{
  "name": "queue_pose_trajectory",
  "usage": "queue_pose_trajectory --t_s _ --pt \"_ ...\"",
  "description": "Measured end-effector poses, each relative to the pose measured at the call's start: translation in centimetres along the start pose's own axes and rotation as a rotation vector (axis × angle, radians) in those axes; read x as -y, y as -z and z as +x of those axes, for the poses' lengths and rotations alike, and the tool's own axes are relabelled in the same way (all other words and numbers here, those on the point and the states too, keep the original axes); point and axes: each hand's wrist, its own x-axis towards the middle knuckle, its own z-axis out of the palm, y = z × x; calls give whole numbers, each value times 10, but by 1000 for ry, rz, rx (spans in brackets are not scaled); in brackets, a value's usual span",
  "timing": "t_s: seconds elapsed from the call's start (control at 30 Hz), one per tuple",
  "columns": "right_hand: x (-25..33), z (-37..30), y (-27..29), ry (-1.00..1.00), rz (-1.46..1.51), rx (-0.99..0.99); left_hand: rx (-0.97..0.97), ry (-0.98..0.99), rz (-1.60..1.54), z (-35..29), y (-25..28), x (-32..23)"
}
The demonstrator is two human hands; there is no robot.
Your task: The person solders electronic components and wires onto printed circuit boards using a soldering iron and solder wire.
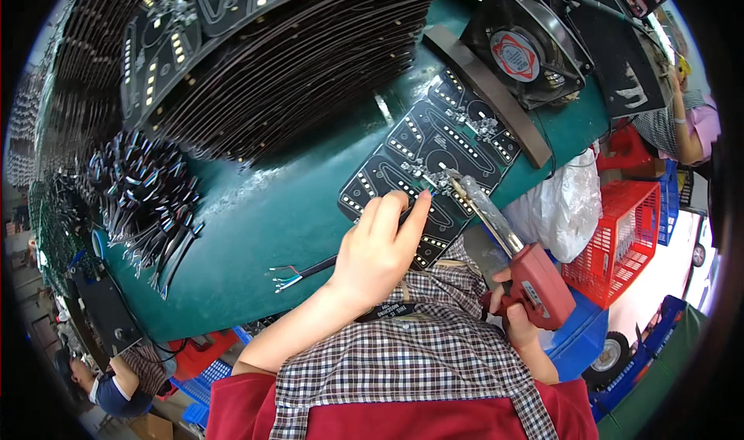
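Left hand (380, 250) rests on the near edge of the black circuit board (430, 161), with the fingers pressed together and pinching a thin cable against it, close to the solder point. The other end of this cable (298, 273) lies behind the wrist on the green table (248, 223), and its bare coloured wire ends are fanned out there. Right hand (518, 316) is closed around the grip of a red soldering gun (535, 281), and the long metal tip reaches up to the board, just beside the left fingertips.

I think the board is light and thin, stiff but easy to crack or scratch, so it is better to take it by the bare edges and not by the small white parts on top. The cable looks soft and light, and it would slip away if it is not held very near its end. The gun seems heavier and its tip is probably hot, so only the handle is safe to hold.

Behind, a big stack of similar boards (256, 60) stands, a bundle of cables (147, 192) lies at the left, and a small fan (518, 52) stands at the far right.
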Motion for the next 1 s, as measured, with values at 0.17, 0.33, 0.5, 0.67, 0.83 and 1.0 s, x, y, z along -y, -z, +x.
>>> queue_pose_trajectory --t_s 0.17,0.33,0.5,0.67,0.83,1.0 --pt "-2 6 6 -13 28 44 93 57 43 4 -9 -1" --pt "1 12 6 -20 63 89 129 -16 162 3 -9 4" --pt "1 16 10 -53 -1 162 120 -30 134 3 -11 5" --pt "-1 16 12 -71 -16 137 141 19 90 6 -9 0" --pt "0 15 10 -65 -49 94 123 54 68 6 -10 -1" --pt "-7 10 28 -18 -467 124 161 54 84 7 -7 -3"
